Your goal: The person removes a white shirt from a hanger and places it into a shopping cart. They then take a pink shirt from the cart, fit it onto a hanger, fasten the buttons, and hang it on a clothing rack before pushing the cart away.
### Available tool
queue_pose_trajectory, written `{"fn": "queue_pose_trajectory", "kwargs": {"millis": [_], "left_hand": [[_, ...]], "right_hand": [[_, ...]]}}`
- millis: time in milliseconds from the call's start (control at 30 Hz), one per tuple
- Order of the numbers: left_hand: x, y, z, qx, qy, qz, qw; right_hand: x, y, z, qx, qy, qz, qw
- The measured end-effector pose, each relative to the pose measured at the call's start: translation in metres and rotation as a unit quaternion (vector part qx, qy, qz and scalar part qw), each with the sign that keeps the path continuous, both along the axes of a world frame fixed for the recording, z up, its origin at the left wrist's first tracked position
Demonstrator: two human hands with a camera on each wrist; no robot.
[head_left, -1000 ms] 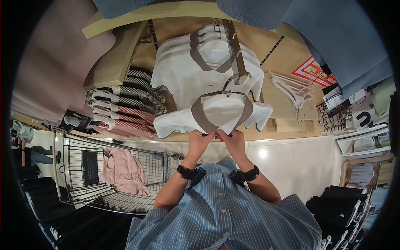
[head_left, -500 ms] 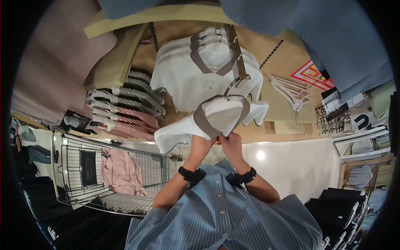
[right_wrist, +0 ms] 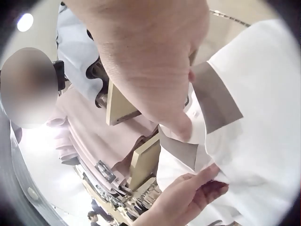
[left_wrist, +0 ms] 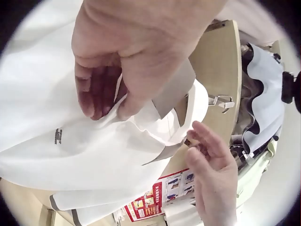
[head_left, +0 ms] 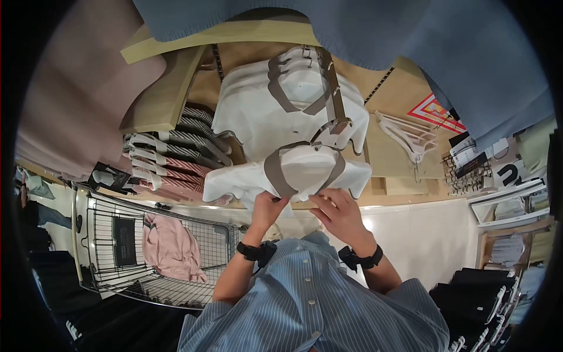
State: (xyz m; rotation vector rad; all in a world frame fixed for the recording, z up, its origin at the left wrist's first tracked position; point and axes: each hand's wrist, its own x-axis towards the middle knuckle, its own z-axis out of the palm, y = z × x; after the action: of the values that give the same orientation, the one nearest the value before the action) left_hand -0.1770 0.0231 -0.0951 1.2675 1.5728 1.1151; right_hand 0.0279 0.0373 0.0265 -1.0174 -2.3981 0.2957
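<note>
A white polo shirt (head_left: 240,177) with a grey-brown collar (head_left: 274,176) hangs facing me at the front end of a metal rail (head_left: 336,102). My left hand (head_left: 267,210) pinches the edge of its front opening below the collar, thumb against bent fingers, as the left wrist view shows. Beside the other collar point is my right hand (head_left: 341,217), its fingers spread and loosely bent, nothing gripped between them. A small dark mark (left_wrist: 58,136) shows on the shirt's chest.
More white shirts (head_left: 234,100) hang behind. Striped garments (head_left: 202,132) on hangers are at left, bare white hangers (head_left: 410,138) at right. A wire cart (head_left: 217,229) holding a pink garment (head_left: 170,246) stands at my left. Blue cloth (head_left: 375,35) hangs overhead.
My hands, earlier close together at the shirt front, have moved apart. The right has let go and shifted right. The shirt, tilted half a second ago, hangs more level.
</note>
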Motion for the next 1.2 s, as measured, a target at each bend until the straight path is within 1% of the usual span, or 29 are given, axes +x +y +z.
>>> {"fn": "queue_pose_trajectory", "kwargs": {"millis": [67,167,267,367,467,567,667,767,867,900,1000,1100,1200], "left_hand": [[-0.004,-0.003,0.024,-0.056,-0.004,-0.032,0.998],[-0.002,-0.006,0.030,0.016,-0.025,-0.032,0.999],[-0.006,-0.013,0.032,0.035,-0.016,-0.043,0.998],[-0.014,-0.020,0.044,0.014,0.065,-0.050,0.997],[-0.021,-0.027,0.073,0.010,0.178,-0.019,0.984],[-0.013,-0.033,0.084,0.207,0.127,-0.016,0.970],[-0.008,-0.021,0.109,0.316,0.227,-0.085,0.917],[-0.011,-0.007,0.114,0.296,0.327,-0.156,0.883],[-0.010,0.004,0.107,0.244,0.395,-0.153,0.873],[-0.011,0.007,0.110,0.242,0.418,-0.160,0.861],[-0.009,0.014,0.111,0.247,0.470,-0.167,0.831],[-0.010,0.018,0.111,0.267,0.475,-0.203,0.814],[-0.007,0.021,0.105,0.214,0.403,-0.199,0.867]], "right_hand": [[-0.006,0.006,0.018,0.107,-0.060,0.004,0.992],[-0.002,0.021,0.013,0.158,-0.120,0.033,0.980],[0.007,0.026,0.005,0.138,-0.135,0.051,0.980],[0.010,0.029,0.009,0.128,-0.126,0.078,0.981],[0.012,0.029,0.013,0.114,-0.098,0.097,0.984],[0.013,0.027,0.014,0.096,-0.096,0.097,0.986],[0.011,0.024,0.017,0.086,-0.083,0.089,0.989],[0.008,0.022,0.018,0.098,-0.054,0.080,0.990],[0.012,0.020,0.017,0.094,-0.057,0.078,0.991],[0.013,0.019,0.017,0.096,-0.055,0.074,0.991],[0.017,0.017,0.015,0.100,-0.048,0.064,0.992],[0.018,0.017,0.016,0.102,-0.033,0.062,0.992],[0.016,0.015,0.018,0.103,-0.018,0.063,0.993]]}}
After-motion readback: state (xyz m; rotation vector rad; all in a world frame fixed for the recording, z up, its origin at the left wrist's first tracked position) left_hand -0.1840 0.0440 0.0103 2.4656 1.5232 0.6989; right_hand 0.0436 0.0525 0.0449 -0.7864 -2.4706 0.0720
